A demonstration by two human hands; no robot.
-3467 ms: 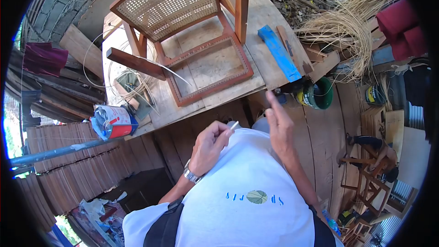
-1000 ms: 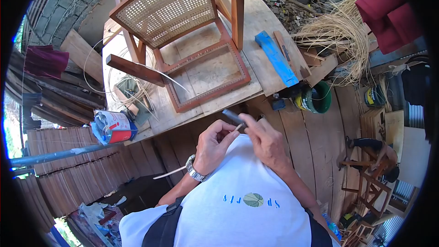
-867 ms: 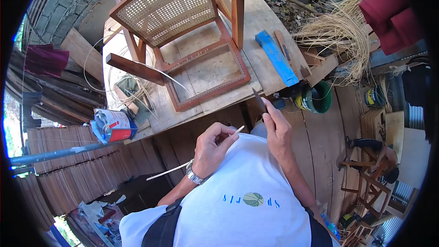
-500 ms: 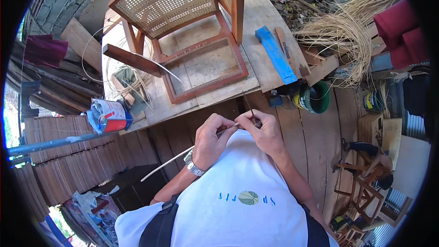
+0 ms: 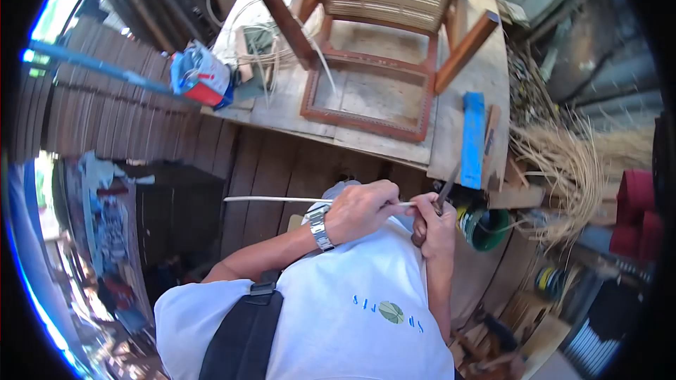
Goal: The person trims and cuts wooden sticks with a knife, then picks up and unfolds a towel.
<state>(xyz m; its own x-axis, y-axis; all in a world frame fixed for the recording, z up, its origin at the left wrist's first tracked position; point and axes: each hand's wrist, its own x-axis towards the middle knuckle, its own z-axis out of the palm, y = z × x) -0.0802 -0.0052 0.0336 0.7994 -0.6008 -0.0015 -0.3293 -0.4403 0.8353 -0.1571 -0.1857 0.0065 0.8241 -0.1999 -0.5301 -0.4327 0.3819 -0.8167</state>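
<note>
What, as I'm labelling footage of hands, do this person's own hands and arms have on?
The left hand is ungloved, with a silver metal watch on its wrist and a short white sleeve on its arm. The right hand is ungloved, with no watch showing; its sleeve can't be made out.

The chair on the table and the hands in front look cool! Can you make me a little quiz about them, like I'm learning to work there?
1. True or false: the seat of the chair is filled in with weaving, just like its back.

2. Pick one. The shiny watch is on the person's:
A) right wrist
B) left wrist
C) right and left wrists

3. Short answer: the fingers of the right hand are at one end of the pale strip. What tool is in that hand too?

Key:
1. False. The seat is an open frame, and you can see the table through it.
2. B
3. A knife
</note>
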